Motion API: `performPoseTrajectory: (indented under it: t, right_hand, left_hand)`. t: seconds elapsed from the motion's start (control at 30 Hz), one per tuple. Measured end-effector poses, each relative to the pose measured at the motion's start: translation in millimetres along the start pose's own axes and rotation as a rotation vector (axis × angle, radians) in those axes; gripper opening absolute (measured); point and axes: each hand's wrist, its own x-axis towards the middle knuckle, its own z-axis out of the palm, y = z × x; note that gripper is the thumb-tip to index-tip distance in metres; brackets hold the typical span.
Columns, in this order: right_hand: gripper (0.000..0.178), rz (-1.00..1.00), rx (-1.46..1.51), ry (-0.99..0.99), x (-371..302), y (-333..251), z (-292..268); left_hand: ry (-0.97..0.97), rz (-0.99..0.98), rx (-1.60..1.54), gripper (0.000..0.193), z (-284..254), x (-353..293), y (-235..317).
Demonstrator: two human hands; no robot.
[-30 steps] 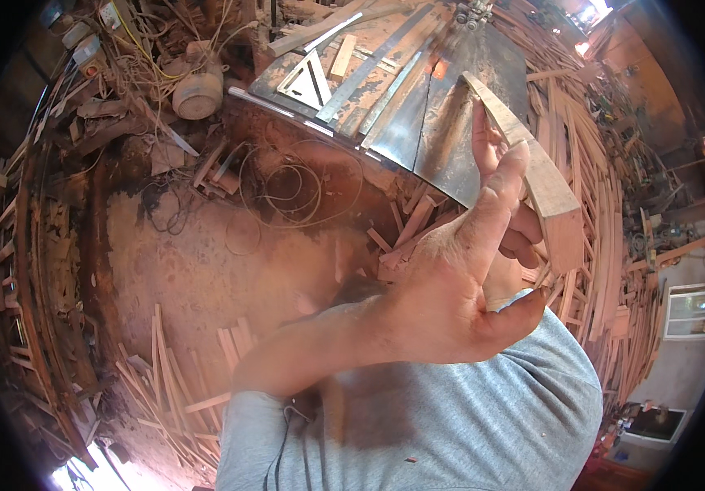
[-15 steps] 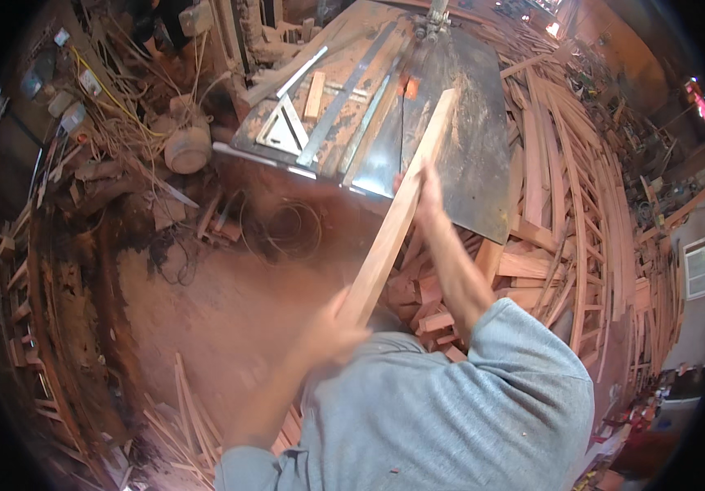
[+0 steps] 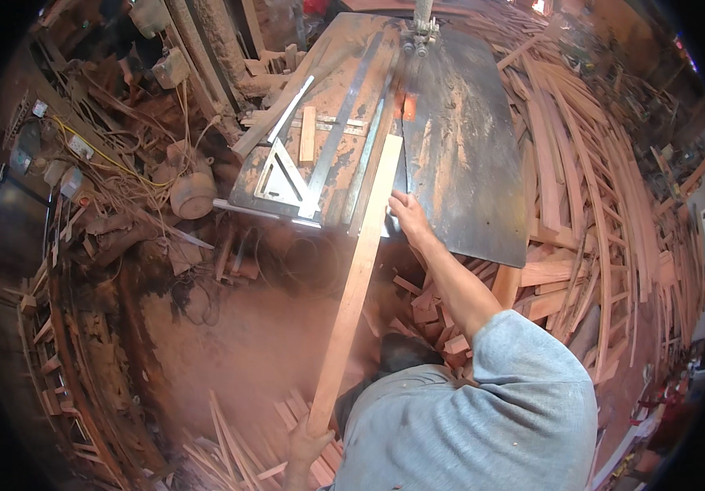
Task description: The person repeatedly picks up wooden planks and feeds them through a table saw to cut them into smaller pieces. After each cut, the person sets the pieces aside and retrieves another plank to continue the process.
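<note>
A long, pale wooden board [image 3: 357, 270] runs from the machine's metal table [image 3: 471, 155] down toward my body. Its far end rests over the table, beside the dark slot. Low in the view, my left hand [image 3: 307, 444] is closed round the board's near end. My right hand [image 3: 410, 217] grips the board's right edge at the table's front, with its fingers curled and partly hidden. Straight ahead, a blade guide [image 3: 420, 37] stands at the far end of the slot, near an orange insert [image 3: 405, 106].
Left on the table lie a metal fence bar [image 3: 340, 123], a triangular bracket [image 3: 281, 176] and a short wood block [image 3: 308, 133]. Stacked strips [image 3: 565, 155] crowd the right side. A dusty motor [image 3: 193, 194] and cables stand left; loose offcuts [image 3: 234, 446] lie below.
The board's far end has shifted left and lowered onto the table beside the slot. My left hand has moved down and back to its near end; my right hand has slid to its right edge.
</note>
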Motion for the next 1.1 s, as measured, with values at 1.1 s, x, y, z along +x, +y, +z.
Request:
performPoseTrajectory:
  t: [1.1]
  right_hand:
    - [0.059, -0.008, -0.37, -0.066, 133.8, -30.4, 5.4]
  left_hand:
    - [-0.07, 0.067, 0.226, 0.069, 9.5, 89.6, 115.0]
